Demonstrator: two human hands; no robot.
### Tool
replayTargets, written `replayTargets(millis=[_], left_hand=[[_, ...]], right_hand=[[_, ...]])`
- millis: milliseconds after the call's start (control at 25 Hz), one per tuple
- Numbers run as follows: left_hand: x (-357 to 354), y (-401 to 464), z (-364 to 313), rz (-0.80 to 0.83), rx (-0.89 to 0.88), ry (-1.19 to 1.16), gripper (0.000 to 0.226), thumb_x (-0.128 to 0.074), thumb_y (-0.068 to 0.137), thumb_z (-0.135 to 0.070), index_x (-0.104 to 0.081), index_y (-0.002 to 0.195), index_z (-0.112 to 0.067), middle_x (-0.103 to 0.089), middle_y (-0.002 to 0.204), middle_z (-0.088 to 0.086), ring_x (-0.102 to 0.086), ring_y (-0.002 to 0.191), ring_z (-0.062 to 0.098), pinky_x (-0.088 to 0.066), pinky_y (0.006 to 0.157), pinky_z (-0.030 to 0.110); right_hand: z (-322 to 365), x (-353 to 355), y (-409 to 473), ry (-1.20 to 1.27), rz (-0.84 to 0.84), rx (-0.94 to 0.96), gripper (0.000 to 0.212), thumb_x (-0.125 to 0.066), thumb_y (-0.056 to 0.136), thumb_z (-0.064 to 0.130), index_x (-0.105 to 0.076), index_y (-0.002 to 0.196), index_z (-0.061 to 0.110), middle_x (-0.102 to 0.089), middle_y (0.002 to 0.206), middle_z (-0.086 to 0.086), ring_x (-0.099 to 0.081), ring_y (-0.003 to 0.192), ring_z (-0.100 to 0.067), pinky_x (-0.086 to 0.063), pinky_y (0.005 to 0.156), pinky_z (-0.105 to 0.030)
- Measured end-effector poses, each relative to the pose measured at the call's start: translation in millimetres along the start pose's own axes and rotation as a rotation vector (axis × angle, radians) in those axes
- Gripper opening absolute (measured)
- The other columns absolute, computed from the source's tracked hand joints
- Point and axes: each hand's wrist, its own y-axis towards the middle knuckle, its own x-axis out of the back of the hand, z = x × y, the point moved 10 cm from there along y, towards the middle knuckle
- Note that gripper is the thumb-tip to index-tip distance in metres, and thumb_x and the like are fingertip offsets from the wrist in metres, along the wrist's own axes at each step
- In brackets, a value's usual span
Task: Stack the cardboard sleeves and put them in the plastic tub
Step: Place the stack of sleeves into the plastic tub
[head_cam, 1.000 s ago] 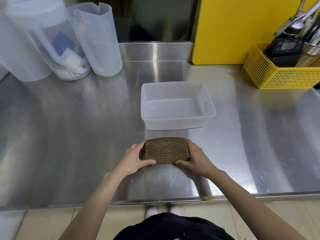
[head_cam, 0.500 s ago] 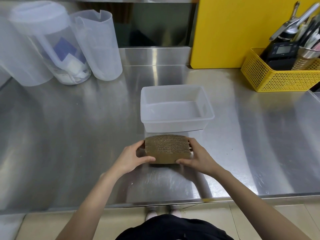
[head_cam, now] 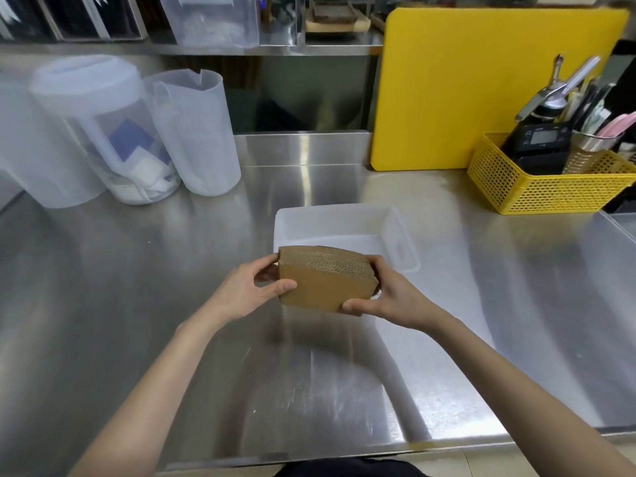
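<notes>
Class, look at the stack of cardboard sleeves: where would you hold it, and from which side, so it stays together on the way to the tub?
Grip the stack of cardboard sleeves at its two short ends, from left and right, as the left hand and right hand do. Fingers crossing the layered edges press the loose sleeves together.

This looks like a café or commercial kitchen prep area. A stainless steel counter (head_cam: 137, 304) runs under steel shelving (head_cam: 275, 49), with clear plastic pitchers (head_cam: 192, 132) far left. Far right, a yellow cutting board (head_cam: 464, 91) leans beside a yellow basket (head_cam: 537, 191) holding utensils and a digital scale (head_cam: 540, 139).
</notes>
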Motion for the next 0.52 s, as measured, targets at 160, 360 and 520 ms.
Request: replayTargets(millis=[160, 360, 520], left_hand=[[14, 28, -7, 0.012, -0.008, -0.038, 0.053, -0.07, 0.072, -0.033, -0.054, 0.121, -0.019, -0.064, 0.095, -0.014, -0.06, 0.089, -0.001, -0.044, 0.093, 0.021], [29, 63, -15, 0.003, 0.013, -0.075, 0.039, -0.062, 0.08, -0.024, -0.053, 0.117, -0.018, -0.061, 0.092, -0.013, -0.057, 0.088, -0.001, -0.043, 0.08, 0.012], [29, 94, -14, 0.039, 0.081, -0.047, 0.038, -0.059, 0.082, -0.032, -0.055, 0.116, -0.017, -0.061, 0.105, -0.004, -0.057, 0.1, 0.013, -0.041, 0.086, 0.019]], right_hand=[[17, 12, 22, -0.019, 0.001, 0.024, 0.083, -0.077, 0.07, 0.02, -0.024, 0.133, 0.017, -0.047, 0.116, -0.001, -0.053, 0.099, -0.016, -0.048, 0.083, -0.025], [21, 24, 51, -0.085, -0.014, -0.034, 0.073, -0.074, 0.073, 0.029, -0.029, 0.13, 0.019, -0.048, 0.111, 0.0, -0.055, 0.096, -0.023, -0.046, 0.08, -0.028], [3, 22, 72, -0.037, 0.002, -0.174, 0.07, -0.071, 0.074, 0.036, -0.03, 0.128, 0.016, -0.052, 0.11, -0.002, -0.057, 0.099, -0.022, -0.047, 0.082, -0.028]])
